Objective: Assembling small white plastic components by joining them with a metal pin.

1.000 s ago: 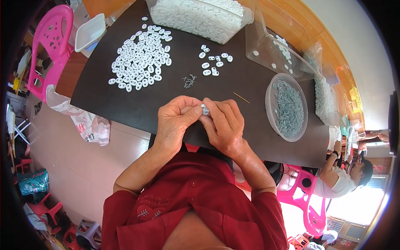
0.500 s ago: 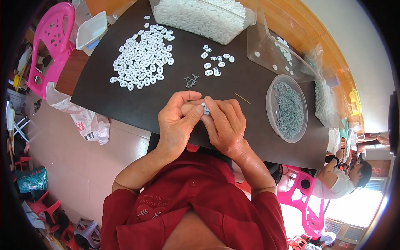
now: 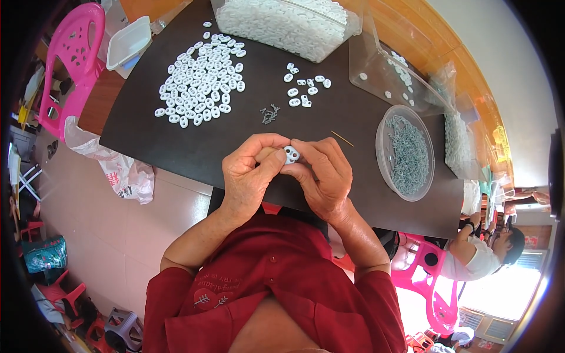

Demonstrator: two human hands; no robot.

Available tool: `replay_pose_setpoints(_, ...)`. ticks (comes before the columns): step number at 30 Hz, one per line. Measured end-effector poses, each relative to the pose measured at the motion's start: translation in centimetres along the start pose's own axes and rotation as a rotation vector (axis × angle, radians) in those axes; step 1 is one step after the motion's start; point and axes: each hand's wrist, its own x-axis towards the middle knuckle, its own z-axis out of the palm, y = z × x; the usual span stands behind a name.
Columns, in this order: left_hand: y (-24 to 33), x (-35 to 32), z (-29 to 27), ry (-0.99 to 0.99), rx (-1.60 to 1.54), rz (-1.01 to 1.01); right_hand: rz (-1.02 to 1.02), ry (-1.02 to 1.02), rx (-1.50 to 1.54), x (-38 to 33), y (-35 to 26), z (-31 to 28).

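Where hands [image 3: 288, 170] meet (table edge [image 3: 176, 173] near).

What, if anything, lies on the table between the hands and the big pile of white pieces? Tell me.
Nothing visible does. The hands pinch one white piece, and only bare dark table separates them from the big pile. The small grey springs lie off to the right.

Place: small piecework assembly workshop.
Work surface: dark table [image 3: 194, 147] heaped with loose white plastic pieces [image 3: 200, 79].
Stock: clear bin [image 3: 282, 23] of pieces, round tub [image 3: 406, 153] of metal springs.
Seating: pink plastic chairs [image 3: 73, 53].
Company: another worker [image 3: 477, 256] nearby.
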Motion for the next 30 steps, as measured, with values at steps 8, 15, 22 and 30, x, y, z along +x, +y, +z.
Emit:
replay_pose_setpoints(8,0.3,-0.3,0.5,-0.009,-0.016,0.043,0.048,0.041,0.04,-0.1,-0.1,0.0)
replay_pose_setpoints(15,-0.5,-0.2,-0.2,-0.102,-0.069,0.055,0.066,0.021,0.075,-0.5,0.0,-0.3)
replay_pose_setpoints(22,-1.1,-0.5,0.0,-0.03,0.047,0.177,0.064,0.06,0.087,-0.7,-0.4,0.2)
replay_pose_setpoints(30,-1.1,-0.5,-0.2,-0.041,0.129,0.228,0.08,0.073,0.079,-1.1,-0.6,0.4)
